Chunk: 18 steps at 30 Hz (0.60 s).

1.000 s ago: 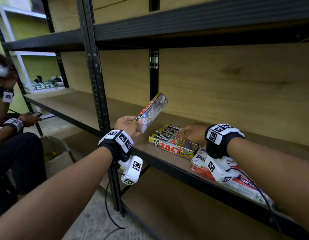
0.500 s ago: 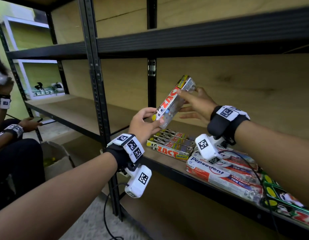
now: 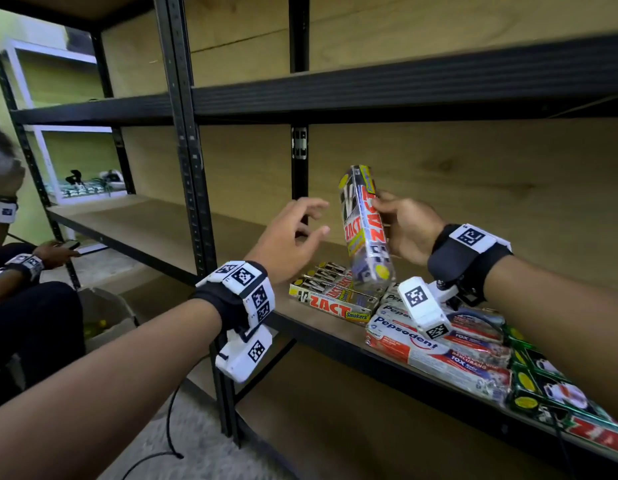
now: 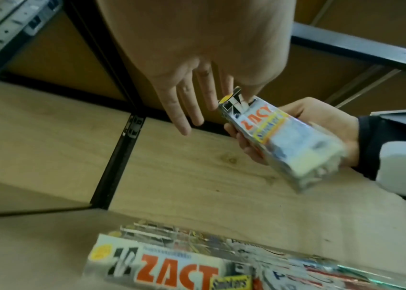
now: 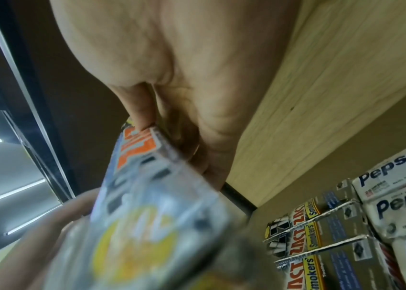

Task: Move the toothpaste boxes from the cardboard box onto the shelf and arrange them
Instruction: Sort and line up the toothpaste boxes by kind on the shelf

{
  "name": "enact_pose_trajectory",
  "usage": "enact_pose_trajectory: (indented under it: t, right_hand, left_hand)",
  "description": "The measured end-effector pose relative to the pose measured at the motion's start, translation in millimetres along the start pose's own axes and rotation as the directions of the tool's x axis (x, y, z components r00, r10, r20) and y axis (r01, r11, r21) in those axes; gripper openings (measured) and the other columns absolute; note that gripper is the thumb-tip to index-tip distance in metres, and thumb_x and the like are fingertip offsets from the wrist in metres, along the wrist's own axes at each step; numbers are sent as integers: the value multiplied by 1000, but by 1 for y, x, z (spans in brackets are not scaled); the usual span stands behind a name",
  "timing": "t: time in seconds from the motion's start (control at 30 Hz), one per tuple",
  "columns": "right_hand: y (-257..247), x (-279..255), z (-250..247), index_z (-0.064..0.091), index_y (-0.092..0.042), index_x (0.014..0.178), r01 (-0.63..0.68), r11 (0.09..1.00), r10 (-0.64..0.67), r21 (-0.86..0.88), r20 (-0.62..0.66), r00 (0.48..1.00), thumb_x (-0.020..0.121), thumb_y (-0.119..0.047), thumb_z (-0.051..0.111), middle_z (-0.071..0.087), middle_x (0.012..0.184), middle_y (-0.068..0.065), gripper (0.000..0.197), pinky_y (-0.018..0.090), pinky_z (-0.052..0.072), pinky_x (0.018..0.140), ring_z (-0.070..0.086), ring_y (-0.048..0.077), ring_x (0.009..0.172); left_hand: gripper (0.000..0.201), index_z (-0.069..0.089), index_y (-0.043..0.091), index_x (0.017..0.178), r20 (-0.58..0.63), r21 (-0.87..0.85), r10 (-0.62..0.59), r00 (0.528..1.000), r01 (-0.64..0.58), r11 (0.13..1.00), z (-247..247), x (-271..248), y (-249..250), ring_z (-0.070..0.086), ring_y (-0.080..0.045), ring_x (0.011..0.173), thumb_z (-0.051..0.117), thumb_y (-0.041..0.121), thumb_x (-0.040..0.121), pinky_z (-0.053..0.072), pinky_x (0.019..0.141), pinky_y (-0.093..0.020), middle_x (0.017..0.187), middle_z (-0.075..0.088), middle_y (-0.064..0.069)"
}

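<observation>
My right hand [image 3: 401, 226] grips a wrapped pack of Zact toothpaste boxes [image 3: 364, 230], nearly upright, above the wooden shelf [image 3: 203, 233]. The same Zact pack [image 4: 278, 141] shows in the left wrist view, and close and blurred as the pack [image 5: 152, 206] in the right wrist view, my right hand's fingers [image 5: 142, 109] curled on its edge. My left hand [image 3: 293, 233] hovers just left of it, fingers spread, holding nothing. More Zact packs [image 3: 335, 296] lie flat on the shelf below. The cardboard box is out of view.
Pepsodent packs [image 3: 435, 344] and green boxes [image 3: 542, 379] lie on the shelf to the right. A black upright post [image 3: 193, 168] stands at left and a black shelf beam [image 3: 404, 84] runs overhead. Another person [image 3: 20, 271] sits at far left beside a bin [image 3: 103, 317].
The Zact pack passed from my left hand to my right hand and rose from tilted to nearly upright. My left hand let go and opened.
</observation>
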State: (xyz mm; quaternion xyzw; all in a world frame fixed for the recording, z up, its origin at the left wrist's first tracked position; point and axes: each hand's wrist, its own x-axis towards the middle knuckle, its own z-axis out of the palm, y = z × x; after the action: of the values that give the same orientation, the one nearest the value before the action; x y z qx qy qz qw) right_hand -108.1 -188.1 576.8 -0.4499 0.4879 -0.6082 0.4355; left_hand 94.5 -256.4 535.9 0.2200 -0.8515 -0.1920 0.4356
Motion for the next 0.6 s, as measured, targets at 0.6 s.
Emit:
enact_pose_trajectory:
  t: [0.6]
  right_hand:
    - [14,-35,17,54,-27,122,-3,505,424,-863,245,872,82,-29,80,67,106,2,48,32,62,69,70,15,84]
  left_hand:
    - [49,50,37,131,274,712,-99,957,-133,689,-33,4,-20,59,-20,106,67,31,86,52,80,-39,127,54,8]
